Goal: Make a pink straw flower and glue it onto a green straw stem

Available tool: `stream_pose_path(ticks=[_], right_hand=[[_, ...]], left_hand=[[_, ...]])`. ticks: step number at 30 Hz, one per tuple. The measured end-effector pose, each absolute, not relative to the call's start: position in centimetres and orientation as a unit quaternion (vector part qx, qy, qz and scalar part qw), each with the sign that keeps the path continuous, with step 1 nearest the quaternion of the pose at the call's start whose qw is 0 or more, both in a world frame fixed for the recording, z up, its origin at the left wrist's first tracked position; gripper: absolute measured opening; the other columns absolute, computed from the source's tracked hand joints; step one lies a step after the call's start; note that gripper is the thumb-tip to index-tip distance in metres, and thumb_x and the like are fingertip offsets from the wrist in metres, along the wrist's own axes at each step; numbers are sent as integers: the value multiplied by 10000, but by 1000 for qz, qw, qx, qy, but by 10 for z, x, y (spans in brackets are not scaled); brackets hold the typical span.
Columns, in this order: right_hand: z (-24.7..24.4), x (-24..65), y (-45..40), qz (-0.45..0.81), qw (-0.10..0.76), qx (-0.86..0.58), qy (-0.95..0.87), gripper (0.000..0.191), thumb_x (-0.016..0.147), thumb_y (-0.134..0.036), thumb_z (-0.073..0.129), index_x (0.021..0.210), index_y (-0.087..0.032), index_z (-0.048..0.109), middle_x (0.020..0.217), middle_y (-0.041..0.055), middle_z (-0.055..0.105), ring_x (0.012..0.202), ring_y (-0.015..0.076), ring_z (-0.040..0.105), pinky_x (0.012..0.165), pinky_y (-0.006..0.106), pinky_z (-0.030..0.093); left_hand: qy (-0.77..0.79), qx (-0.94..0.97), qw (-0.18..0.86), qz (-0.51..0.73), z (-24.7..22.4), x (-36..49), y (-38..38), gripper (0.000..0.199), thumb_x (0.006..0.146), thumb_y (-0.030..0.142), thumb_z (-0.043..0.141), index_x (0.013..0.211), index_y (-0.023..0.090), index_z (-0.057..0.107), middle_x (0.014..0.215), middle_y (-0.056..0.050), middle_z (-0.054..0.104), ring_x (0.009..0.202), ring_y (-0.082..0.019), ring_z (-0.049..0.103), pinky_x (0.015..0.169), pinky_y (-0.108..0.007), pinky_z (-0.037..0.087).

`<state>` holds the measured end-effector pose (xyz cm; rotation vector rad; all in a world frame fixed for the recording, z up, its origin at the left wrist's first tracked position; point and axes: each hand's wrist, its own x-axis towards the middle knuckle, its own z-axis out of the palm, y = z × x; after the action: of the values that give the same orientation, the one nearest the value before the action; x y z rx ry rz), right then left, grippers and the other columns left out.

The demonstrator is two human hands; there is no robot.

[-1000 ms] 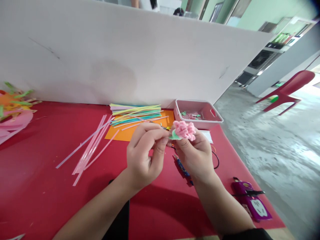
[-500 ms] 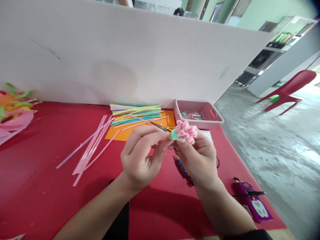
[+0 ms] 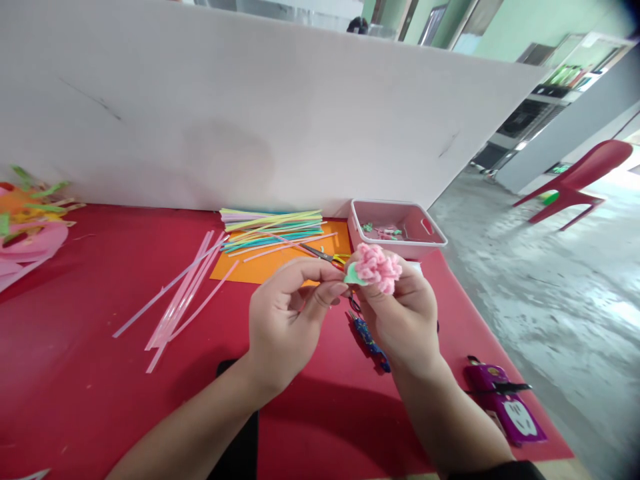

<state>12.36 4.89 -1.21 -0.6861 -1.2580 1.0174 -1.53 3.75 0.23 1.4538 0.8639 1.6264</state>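
A fluffy pink flower (image 3: 379, 268) with a pale green base (image 3: 354, 275) is held up over the red table. My right hand (image 3: 405, 320) is closed around it, the thumb pressed below the petals. My left hand (image 3: 295, 313) pinches the tip of the green base between thumb and index finger. Just behind the hands lie scissors (image 3: 320, 253) with yellow and red handles, partly covered by my fingers. Below the flower, a dark blue patterned tool (image 3: 369, 341) rests on the table between my wrists.
Coloured pipe-cleaner-like sticks (image 3: 273, 227) lie on an orange sheet (image 3: 235, 270). Translucent pink strips (image 3: 185, 293) are to the left. A pink bin (image 3: 400, 250) with small pieces stands at the back right. A purple power strip (image 3: 505, 400) sits near the right edge. A white partition (image 3: 300, 120) rises behind.
Both hands have shifted slightly right and down with the flower. The flower has turned a little, showing more of its green base.
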Motion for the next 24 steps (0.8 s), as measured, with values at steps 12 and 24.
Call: stream_pose_path(ticks=[12, 24], right_hand=[[-9, 124, 48, 440, 633, -300, -562, 38, 907, -248, 641, 892, -252, 676, 838, 4, 562, 738, 137, 507, 666, 292, 455], [20, 157, 66, 439, 517, -299, -672, 67, 810, -263, 758, 806, -217, 710, 772, 18, 665, 726, 148, 602, 641, 286, 498]], left_hand=[[346, 632, 377, 582, 2, -20, 37, 122, 938, 230, 604, 825, 199, 638, 740, 8, 633, 658, -102, 602, 631, -211, 497], [248, 717, 318, 569, 8, -28, 39, 81, 911, 83, 563, 892, 149, 605, 812, -28, 605, 768, -124, 578, 702, -253, 482]])
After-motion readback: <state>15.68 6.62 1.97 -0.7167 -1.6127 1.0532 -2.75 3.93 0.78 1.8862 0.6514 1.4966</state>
